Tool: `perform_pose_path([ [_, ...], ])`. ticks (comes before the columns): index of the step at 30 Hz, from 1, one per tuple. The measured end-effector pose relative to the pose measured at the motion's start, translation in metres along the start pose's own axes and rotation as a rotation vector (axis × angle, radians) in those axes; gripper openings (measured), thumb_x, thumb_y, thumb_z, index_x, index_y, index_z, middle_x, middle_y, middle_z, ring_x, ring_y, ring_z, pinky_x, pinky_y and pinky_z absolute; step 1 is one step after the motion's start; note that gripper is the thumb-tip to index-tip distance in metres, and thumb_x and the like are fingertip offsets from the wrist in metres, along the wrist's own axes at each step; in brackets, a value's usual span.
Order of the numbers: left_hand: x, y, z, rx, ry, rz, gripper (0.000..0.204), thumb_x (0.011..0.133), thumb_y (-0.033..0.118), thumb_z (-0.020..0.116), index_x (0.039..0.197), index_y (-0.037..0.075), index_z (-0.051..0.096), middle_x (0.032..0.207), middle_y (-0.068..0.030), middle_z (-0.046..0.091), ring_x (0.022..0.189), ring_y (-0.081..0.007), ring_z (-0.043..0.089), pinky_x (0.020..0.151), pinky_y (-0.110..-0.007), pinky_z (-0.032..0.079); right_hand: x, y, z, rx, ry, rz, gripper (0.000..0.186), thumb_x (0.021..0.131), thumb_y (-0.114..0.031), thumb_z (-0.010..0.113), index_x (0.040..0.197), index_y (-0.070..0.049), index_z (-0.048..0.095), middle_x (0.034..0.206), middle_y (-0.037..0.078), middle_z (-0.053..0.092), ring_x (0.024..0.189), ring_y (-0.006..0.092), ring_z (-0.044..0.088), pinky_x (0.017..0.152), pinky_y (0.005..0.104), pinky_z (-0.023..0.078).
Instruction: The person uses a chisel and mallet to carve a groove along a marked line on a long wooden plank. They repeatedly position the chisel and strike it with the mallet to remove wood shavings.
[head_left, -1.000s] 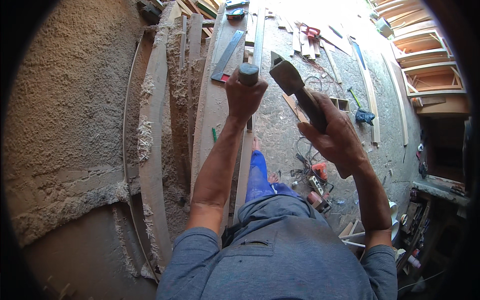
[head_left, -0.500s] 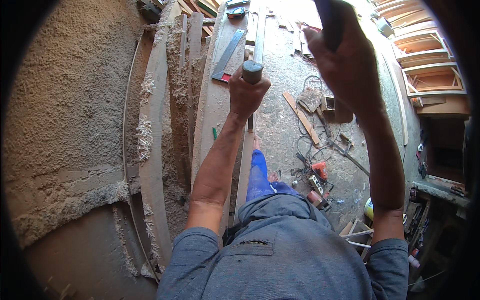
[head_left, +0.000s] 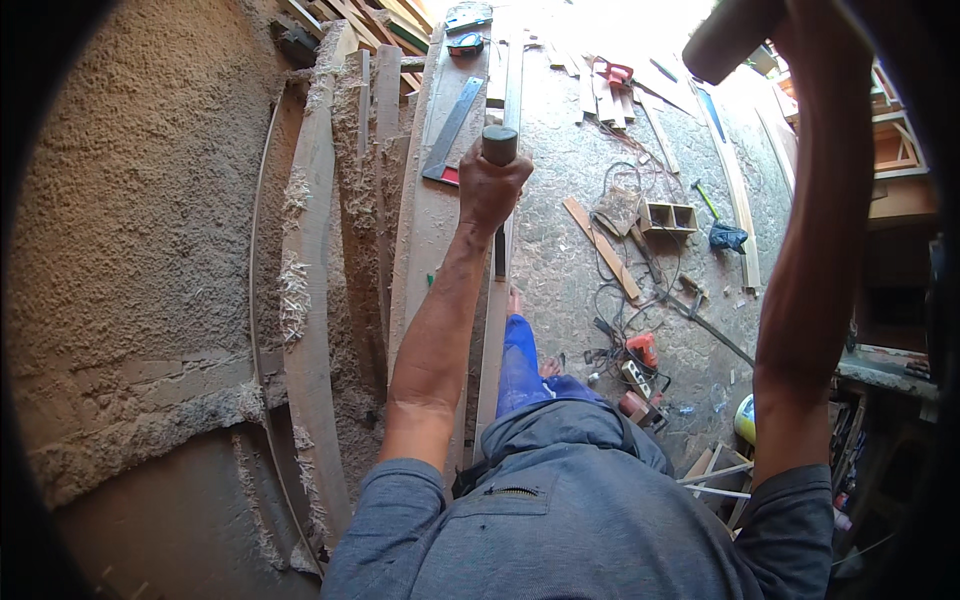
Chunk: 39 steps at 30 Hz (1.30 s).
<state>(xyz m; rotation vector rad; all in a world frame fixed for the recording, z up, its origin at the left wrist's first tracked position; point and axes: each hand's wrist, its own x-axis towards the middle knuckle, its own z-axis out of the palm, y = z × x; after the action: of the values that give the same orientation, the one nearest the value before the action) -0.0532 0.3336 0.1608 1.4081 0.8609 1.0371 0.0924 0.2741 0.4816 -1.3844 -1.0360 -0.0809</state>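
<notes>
My left hand [head_left: 490,188] is wrapped round the upright handle of a chisel [head_left: 500,146], whose grey-topped end sticks out above the fist. Below the fist the dark blade [head_left: 500,255] comes down on a narrow wooden beam [head_left: 489,345]. My right hand [head_left: 822,45], partly cut off at the upper edge, is raised to the right. It grips what looks like a wooden mallet [head_left: 735,40], a thick brown block pointing left, well apart from the chisel. Beside the left hand, a try square [head_left: 455,130] with a grey blade lies on a wide board [head_left: 420,240].
A tape measure [head_left: 466,44] sits on the board's far end. Shaving-covered timbers [head_left: 312,250] stand along the rough wall [head_left: 160,200]. On the floor lie a hollow block [head_left: 668,217], a loose wooden strip [head_left: 600,248], a red power tool [head_left: 641,349], cables and a green-handled hammer [head_left: 706,198].
My right hand has swung up and outward to the right with the mallet, uncovering the hollow block and the green-handled hammer. My left hand stays round the chisel in nearly the same place.
</notes>
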Motion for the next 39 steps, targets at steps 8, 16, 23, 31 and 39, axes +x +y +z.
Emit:
perform_pose_path([
  [8,-0.051,0.013,-0.012,-0.04,0.117,0.035,0.018,0.082,0.006,0.077,0.089,0.005,0.06,0.078,-0.0006,0.064,0.069,-0.0071,0.059,0.063,-0.029,0.051,-0.135,0.099,-0.037,-0.559,-1.324,0.204,0.039,0.093,-0.02,0.071,0.121,0.001,0.056,0.094,0.021,0.068,0.09,0.0342,0.069,0.08,0.0447,0.051],
  [16,-0.087,-0.003,-0.068,-0.257,0.641,0.103,0.016,0.088,0.005,0.069,0.083,0.008,0.054,0.068,-0.0017,0.057,0.052,-0.0088,0.055,0.047,-0.025,0.048,-0.189,0.104,-0.101,-0.245,-0.929,0.485,0.048,0.088,-0.014,0.076,0.131,-0.004,0.056,0.08,0.003,0.058,0.073,0.0163,0.058,0.072,0.0363,0.049],
  [23,-0.026,-0.002,-0.014,0.294,0.511,0.375,0.01,0.084,0.008,0.069,0.085,0.003,0.061,0.071,-0.0045,0.064,0.055,-0.0141,0.063,0.051,-0.032,0.053,-0.213,0.102,-0.105,0.046,-0.841,0.753,0.051,0.09,-0.009,0.075,0.136,-0.006,0.051,0.083,0.0,0.055,0.066,0.0069,0.055,0.057,0.0255,0.046],
  [31,-0.039,0.003,-0.027,-0.012,0.012,0.124,0.017,0.08,0.002,0.076,0.086,0.004,0.061,0.075,-0.0005,0.065,0.07,-0.0055,0.063,0.061,-0.026,0.053,-0.209,0.086,-0.102,0.294,-0.798,0.883,0.06,0.09,-0.007,0.073,0.143,-0.005,0.045,0.083,-0.001,0.055,0.061,0.0051,0.056,0.048,0.0232,0.047],
  [39,-0.043,0.017,-0.005,0.144,0.07,0.272,0.02,0.077,0.008,0.077,0.088,0.003,0.062,0.077,-0.0049,0.068,0.071,-0.0099,0.065,0.066,-0.03,0.055,-0.194,0.086,-0.072,-0.132,-0.894,0.304,0.058,0.089,-0.019,0.076,0.139,-0.004,0.051,0.089,0.016,0.067,0.077,0.0264,0.067,0.075,0.0418,0.052],
])
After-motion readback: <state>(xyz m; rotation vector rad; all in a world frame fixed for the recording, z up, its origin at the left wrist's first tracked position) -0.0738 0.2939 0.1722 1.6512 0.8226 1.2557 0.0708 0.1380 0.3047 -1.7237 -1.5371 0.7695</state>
